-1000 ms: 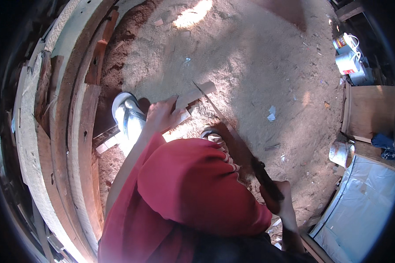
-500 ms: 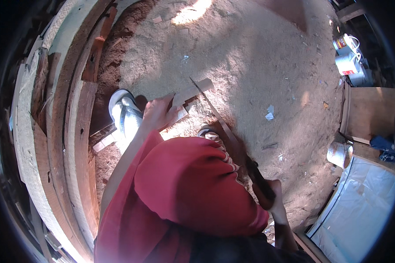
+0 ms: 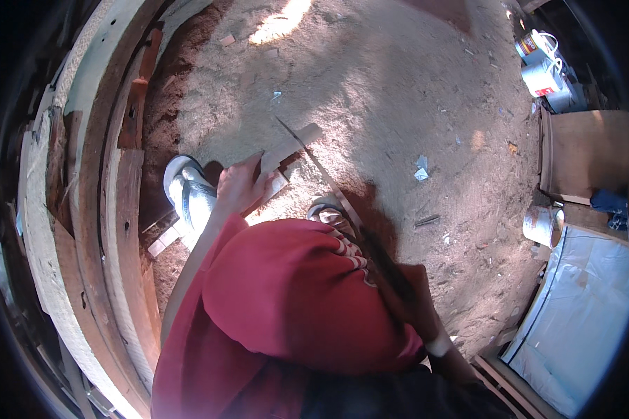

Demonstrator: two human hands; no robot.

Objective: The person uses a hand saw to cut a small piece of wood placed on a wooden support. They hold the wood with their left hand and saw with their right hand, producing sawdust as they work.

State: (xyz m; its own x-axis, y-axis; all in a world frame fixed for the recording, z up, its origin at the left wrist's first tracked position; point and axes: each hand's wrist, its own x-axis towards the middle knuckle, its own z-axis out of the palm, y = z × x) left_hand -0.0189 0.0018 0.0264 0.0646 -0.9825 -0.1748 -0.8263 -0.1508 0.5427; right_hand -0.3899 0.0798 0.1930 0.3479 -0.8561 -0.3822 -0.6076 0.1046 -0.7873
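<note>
A short, pale board [image 3: 276, 152] lies low over the ground ahead of my knees. My left hand [image 3: 241, 183] is closed on its near part and holds it down. My right hand [image 3: 414, 297] grips the handle of a handsaw [image 3: 326, 176], partly in shadow by my right knee. The long blade slants forward and left, crossing the board near its far end; whether the teeth have cut in cannot be made out. A lighter wooden strip [image 3: 164, 239] lies below the board, passing beside my left foot.
Long timber planks [image 3: 122, 230] are stacked along my left side. White buckets [image 3: 544, 77] stand at the far right, with another bucket [image 3: 541, 225] nearer. A brown panel [image 3: 586, 153] and a plastic-covered surface [image 3: 573, 300] line the right. Scraps [image 3: 421, 170] litter the dirt floor.
My right hand has pushed forward and left, and the saw's tip reaches farther past the board. My left hand keeps its place on the board. The whole view has shifted slightly.
</note>
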